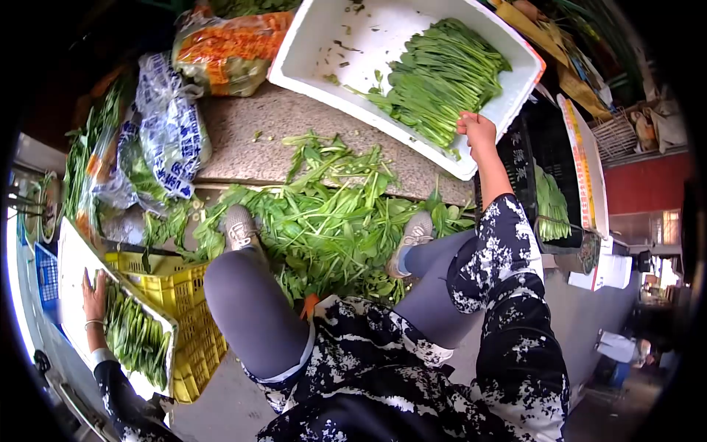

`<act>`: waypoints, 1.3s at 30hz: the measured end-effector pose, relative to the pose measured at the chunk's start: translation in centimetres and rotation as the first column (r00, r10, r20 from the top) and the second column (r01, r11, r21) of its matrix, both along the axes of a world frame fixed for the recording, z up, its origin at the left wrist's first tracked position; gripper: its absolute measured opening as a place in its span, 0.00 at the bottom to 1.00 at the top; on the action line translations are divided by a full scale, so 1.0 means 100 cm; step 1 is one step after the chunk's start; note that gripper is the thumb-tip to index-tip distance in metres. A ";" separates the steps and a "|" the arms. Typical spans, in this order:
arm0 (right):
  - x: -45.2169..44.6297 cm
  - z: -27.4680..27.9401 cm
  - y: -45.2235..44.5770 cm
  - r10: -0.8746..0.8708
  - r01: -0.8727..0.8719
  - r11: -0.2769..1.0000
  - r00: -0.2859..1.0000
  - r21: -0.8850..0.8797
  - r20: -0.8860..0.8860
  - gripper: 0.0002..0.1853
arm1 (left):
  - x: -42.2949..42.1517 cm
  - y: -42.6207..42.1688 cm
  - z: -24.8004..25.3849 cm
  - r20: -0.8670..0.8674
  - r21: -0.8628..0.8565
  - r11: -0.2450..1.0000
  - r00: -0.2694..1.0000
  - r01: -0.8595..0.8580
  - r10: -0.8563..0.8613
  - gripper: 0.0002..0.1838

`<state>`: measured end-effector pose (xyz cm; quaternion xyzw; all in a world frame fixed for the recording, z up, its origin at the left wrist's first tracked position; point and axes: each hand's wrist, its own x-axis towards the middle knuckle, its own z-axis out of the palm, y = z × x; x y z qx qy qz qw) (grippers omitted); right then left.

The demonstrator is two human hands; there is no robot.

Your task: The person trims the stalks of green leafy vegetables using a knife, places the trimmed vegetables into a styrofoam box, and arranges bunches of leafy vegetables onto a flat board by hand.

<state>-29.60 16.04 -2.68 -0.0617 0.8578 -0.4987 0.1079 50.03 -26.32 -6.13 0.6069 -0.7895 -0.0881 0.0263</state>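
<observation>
A white foam box [331, 44] at the top holds a pile of leafy greens [442, 74], stems towards me. My right hand [479, 134] is at the pile's right edge, fingers curled together on the stem ends. Far to the left, my left hand [94, 296] lies with fingers apart at the upper edge of a second white box [74, 254]. Bunched greens [136, 339] fill that box, just beside the hand. I cannot see anything held in it.
Loose leaves [324, 228] cover the floor between my shoes. Yellow crates [193, 317] stand under the left box. Wrapped vegetables [171, 129] and an orange-printed bag [232, 51] lie at the upper left on the stone ledge [247, 136]. A black crate [526, 155] with greens stands right.
</observation>
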 end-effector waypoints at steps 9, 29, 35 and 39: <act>-0.076 -0.064 0.020 0.334 -0.087 0.773 0.898 0.629 -0.286 0.15 | -0.365 0.180 0.120 -0.333 -0.064 0.698 0.644 0.713 -0.688 0.27; -0.042 -0.073 -0.001 0.340 -0.007 0.656 0.895 0.755 -0.287 0.26 | -0.495 0.286 0.006 -0.194 0.168 0.345 0.374 0.924 -0.907 0.23; -0.043 -0.070 -0.002 0.413 -0.056 0.568 0.883 0.821 -0.225 0.27 | -0.495 0.285 0.012 -0.187 0.232 0.338 0.383 0.912 -0.905 0.22; -0.047 -0.067 -0.003 0.430 -0.086 0.549 0.882 0.832 -0.193 0.27 | -0.499 0.283 0.016 -0.102 0.358 0.325 0.383 0.875 -0.918 0.26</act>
